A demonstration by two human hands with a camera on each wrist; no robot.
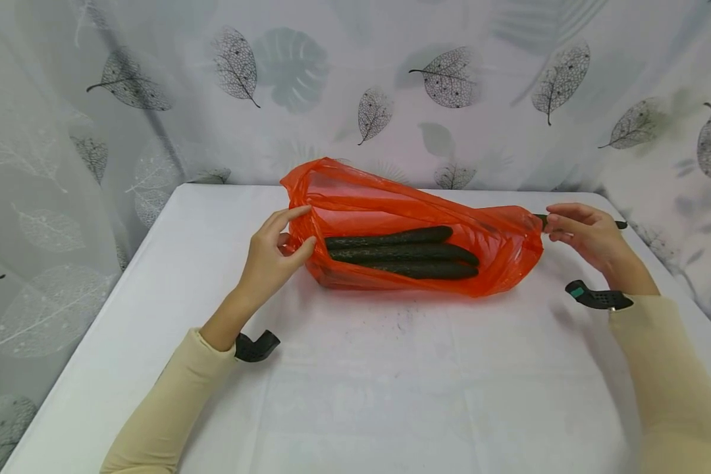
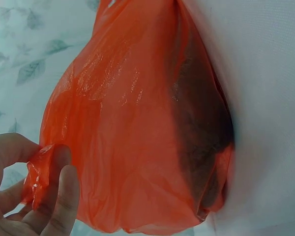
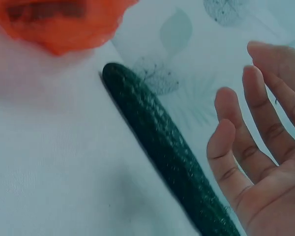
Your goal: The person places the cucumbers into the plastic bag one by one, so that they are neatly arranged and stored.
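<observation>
An orange-red plastic bag (image 1: 512,247) lies on its side, its opening toward the head camera. Three dark green cucumbers (image 1: 403,253) show inside it, stacked lengthwise. My left hand (image 1: 275,247) is at the bag's left end; in the left wrist view its thumb and fingers pinch a gathered bit of the plastic (image 2: 39,172). Just beyond the bag's right end lies another cucumber (image 3: 162,137), flat on the table and mostly hidden in the head view. My right hand (image 1: 586,237) hovers beside that cucumber, fingers spread and slightly bent, holding nothing.
A white-covered table (image 1: 391,388) carries everything. Behind it and along the sides hangs a leaf-patterned cloth (image 1: 343,79). Black camera mounts (image 1: 257,346) stick out from both wrists.
</observation>
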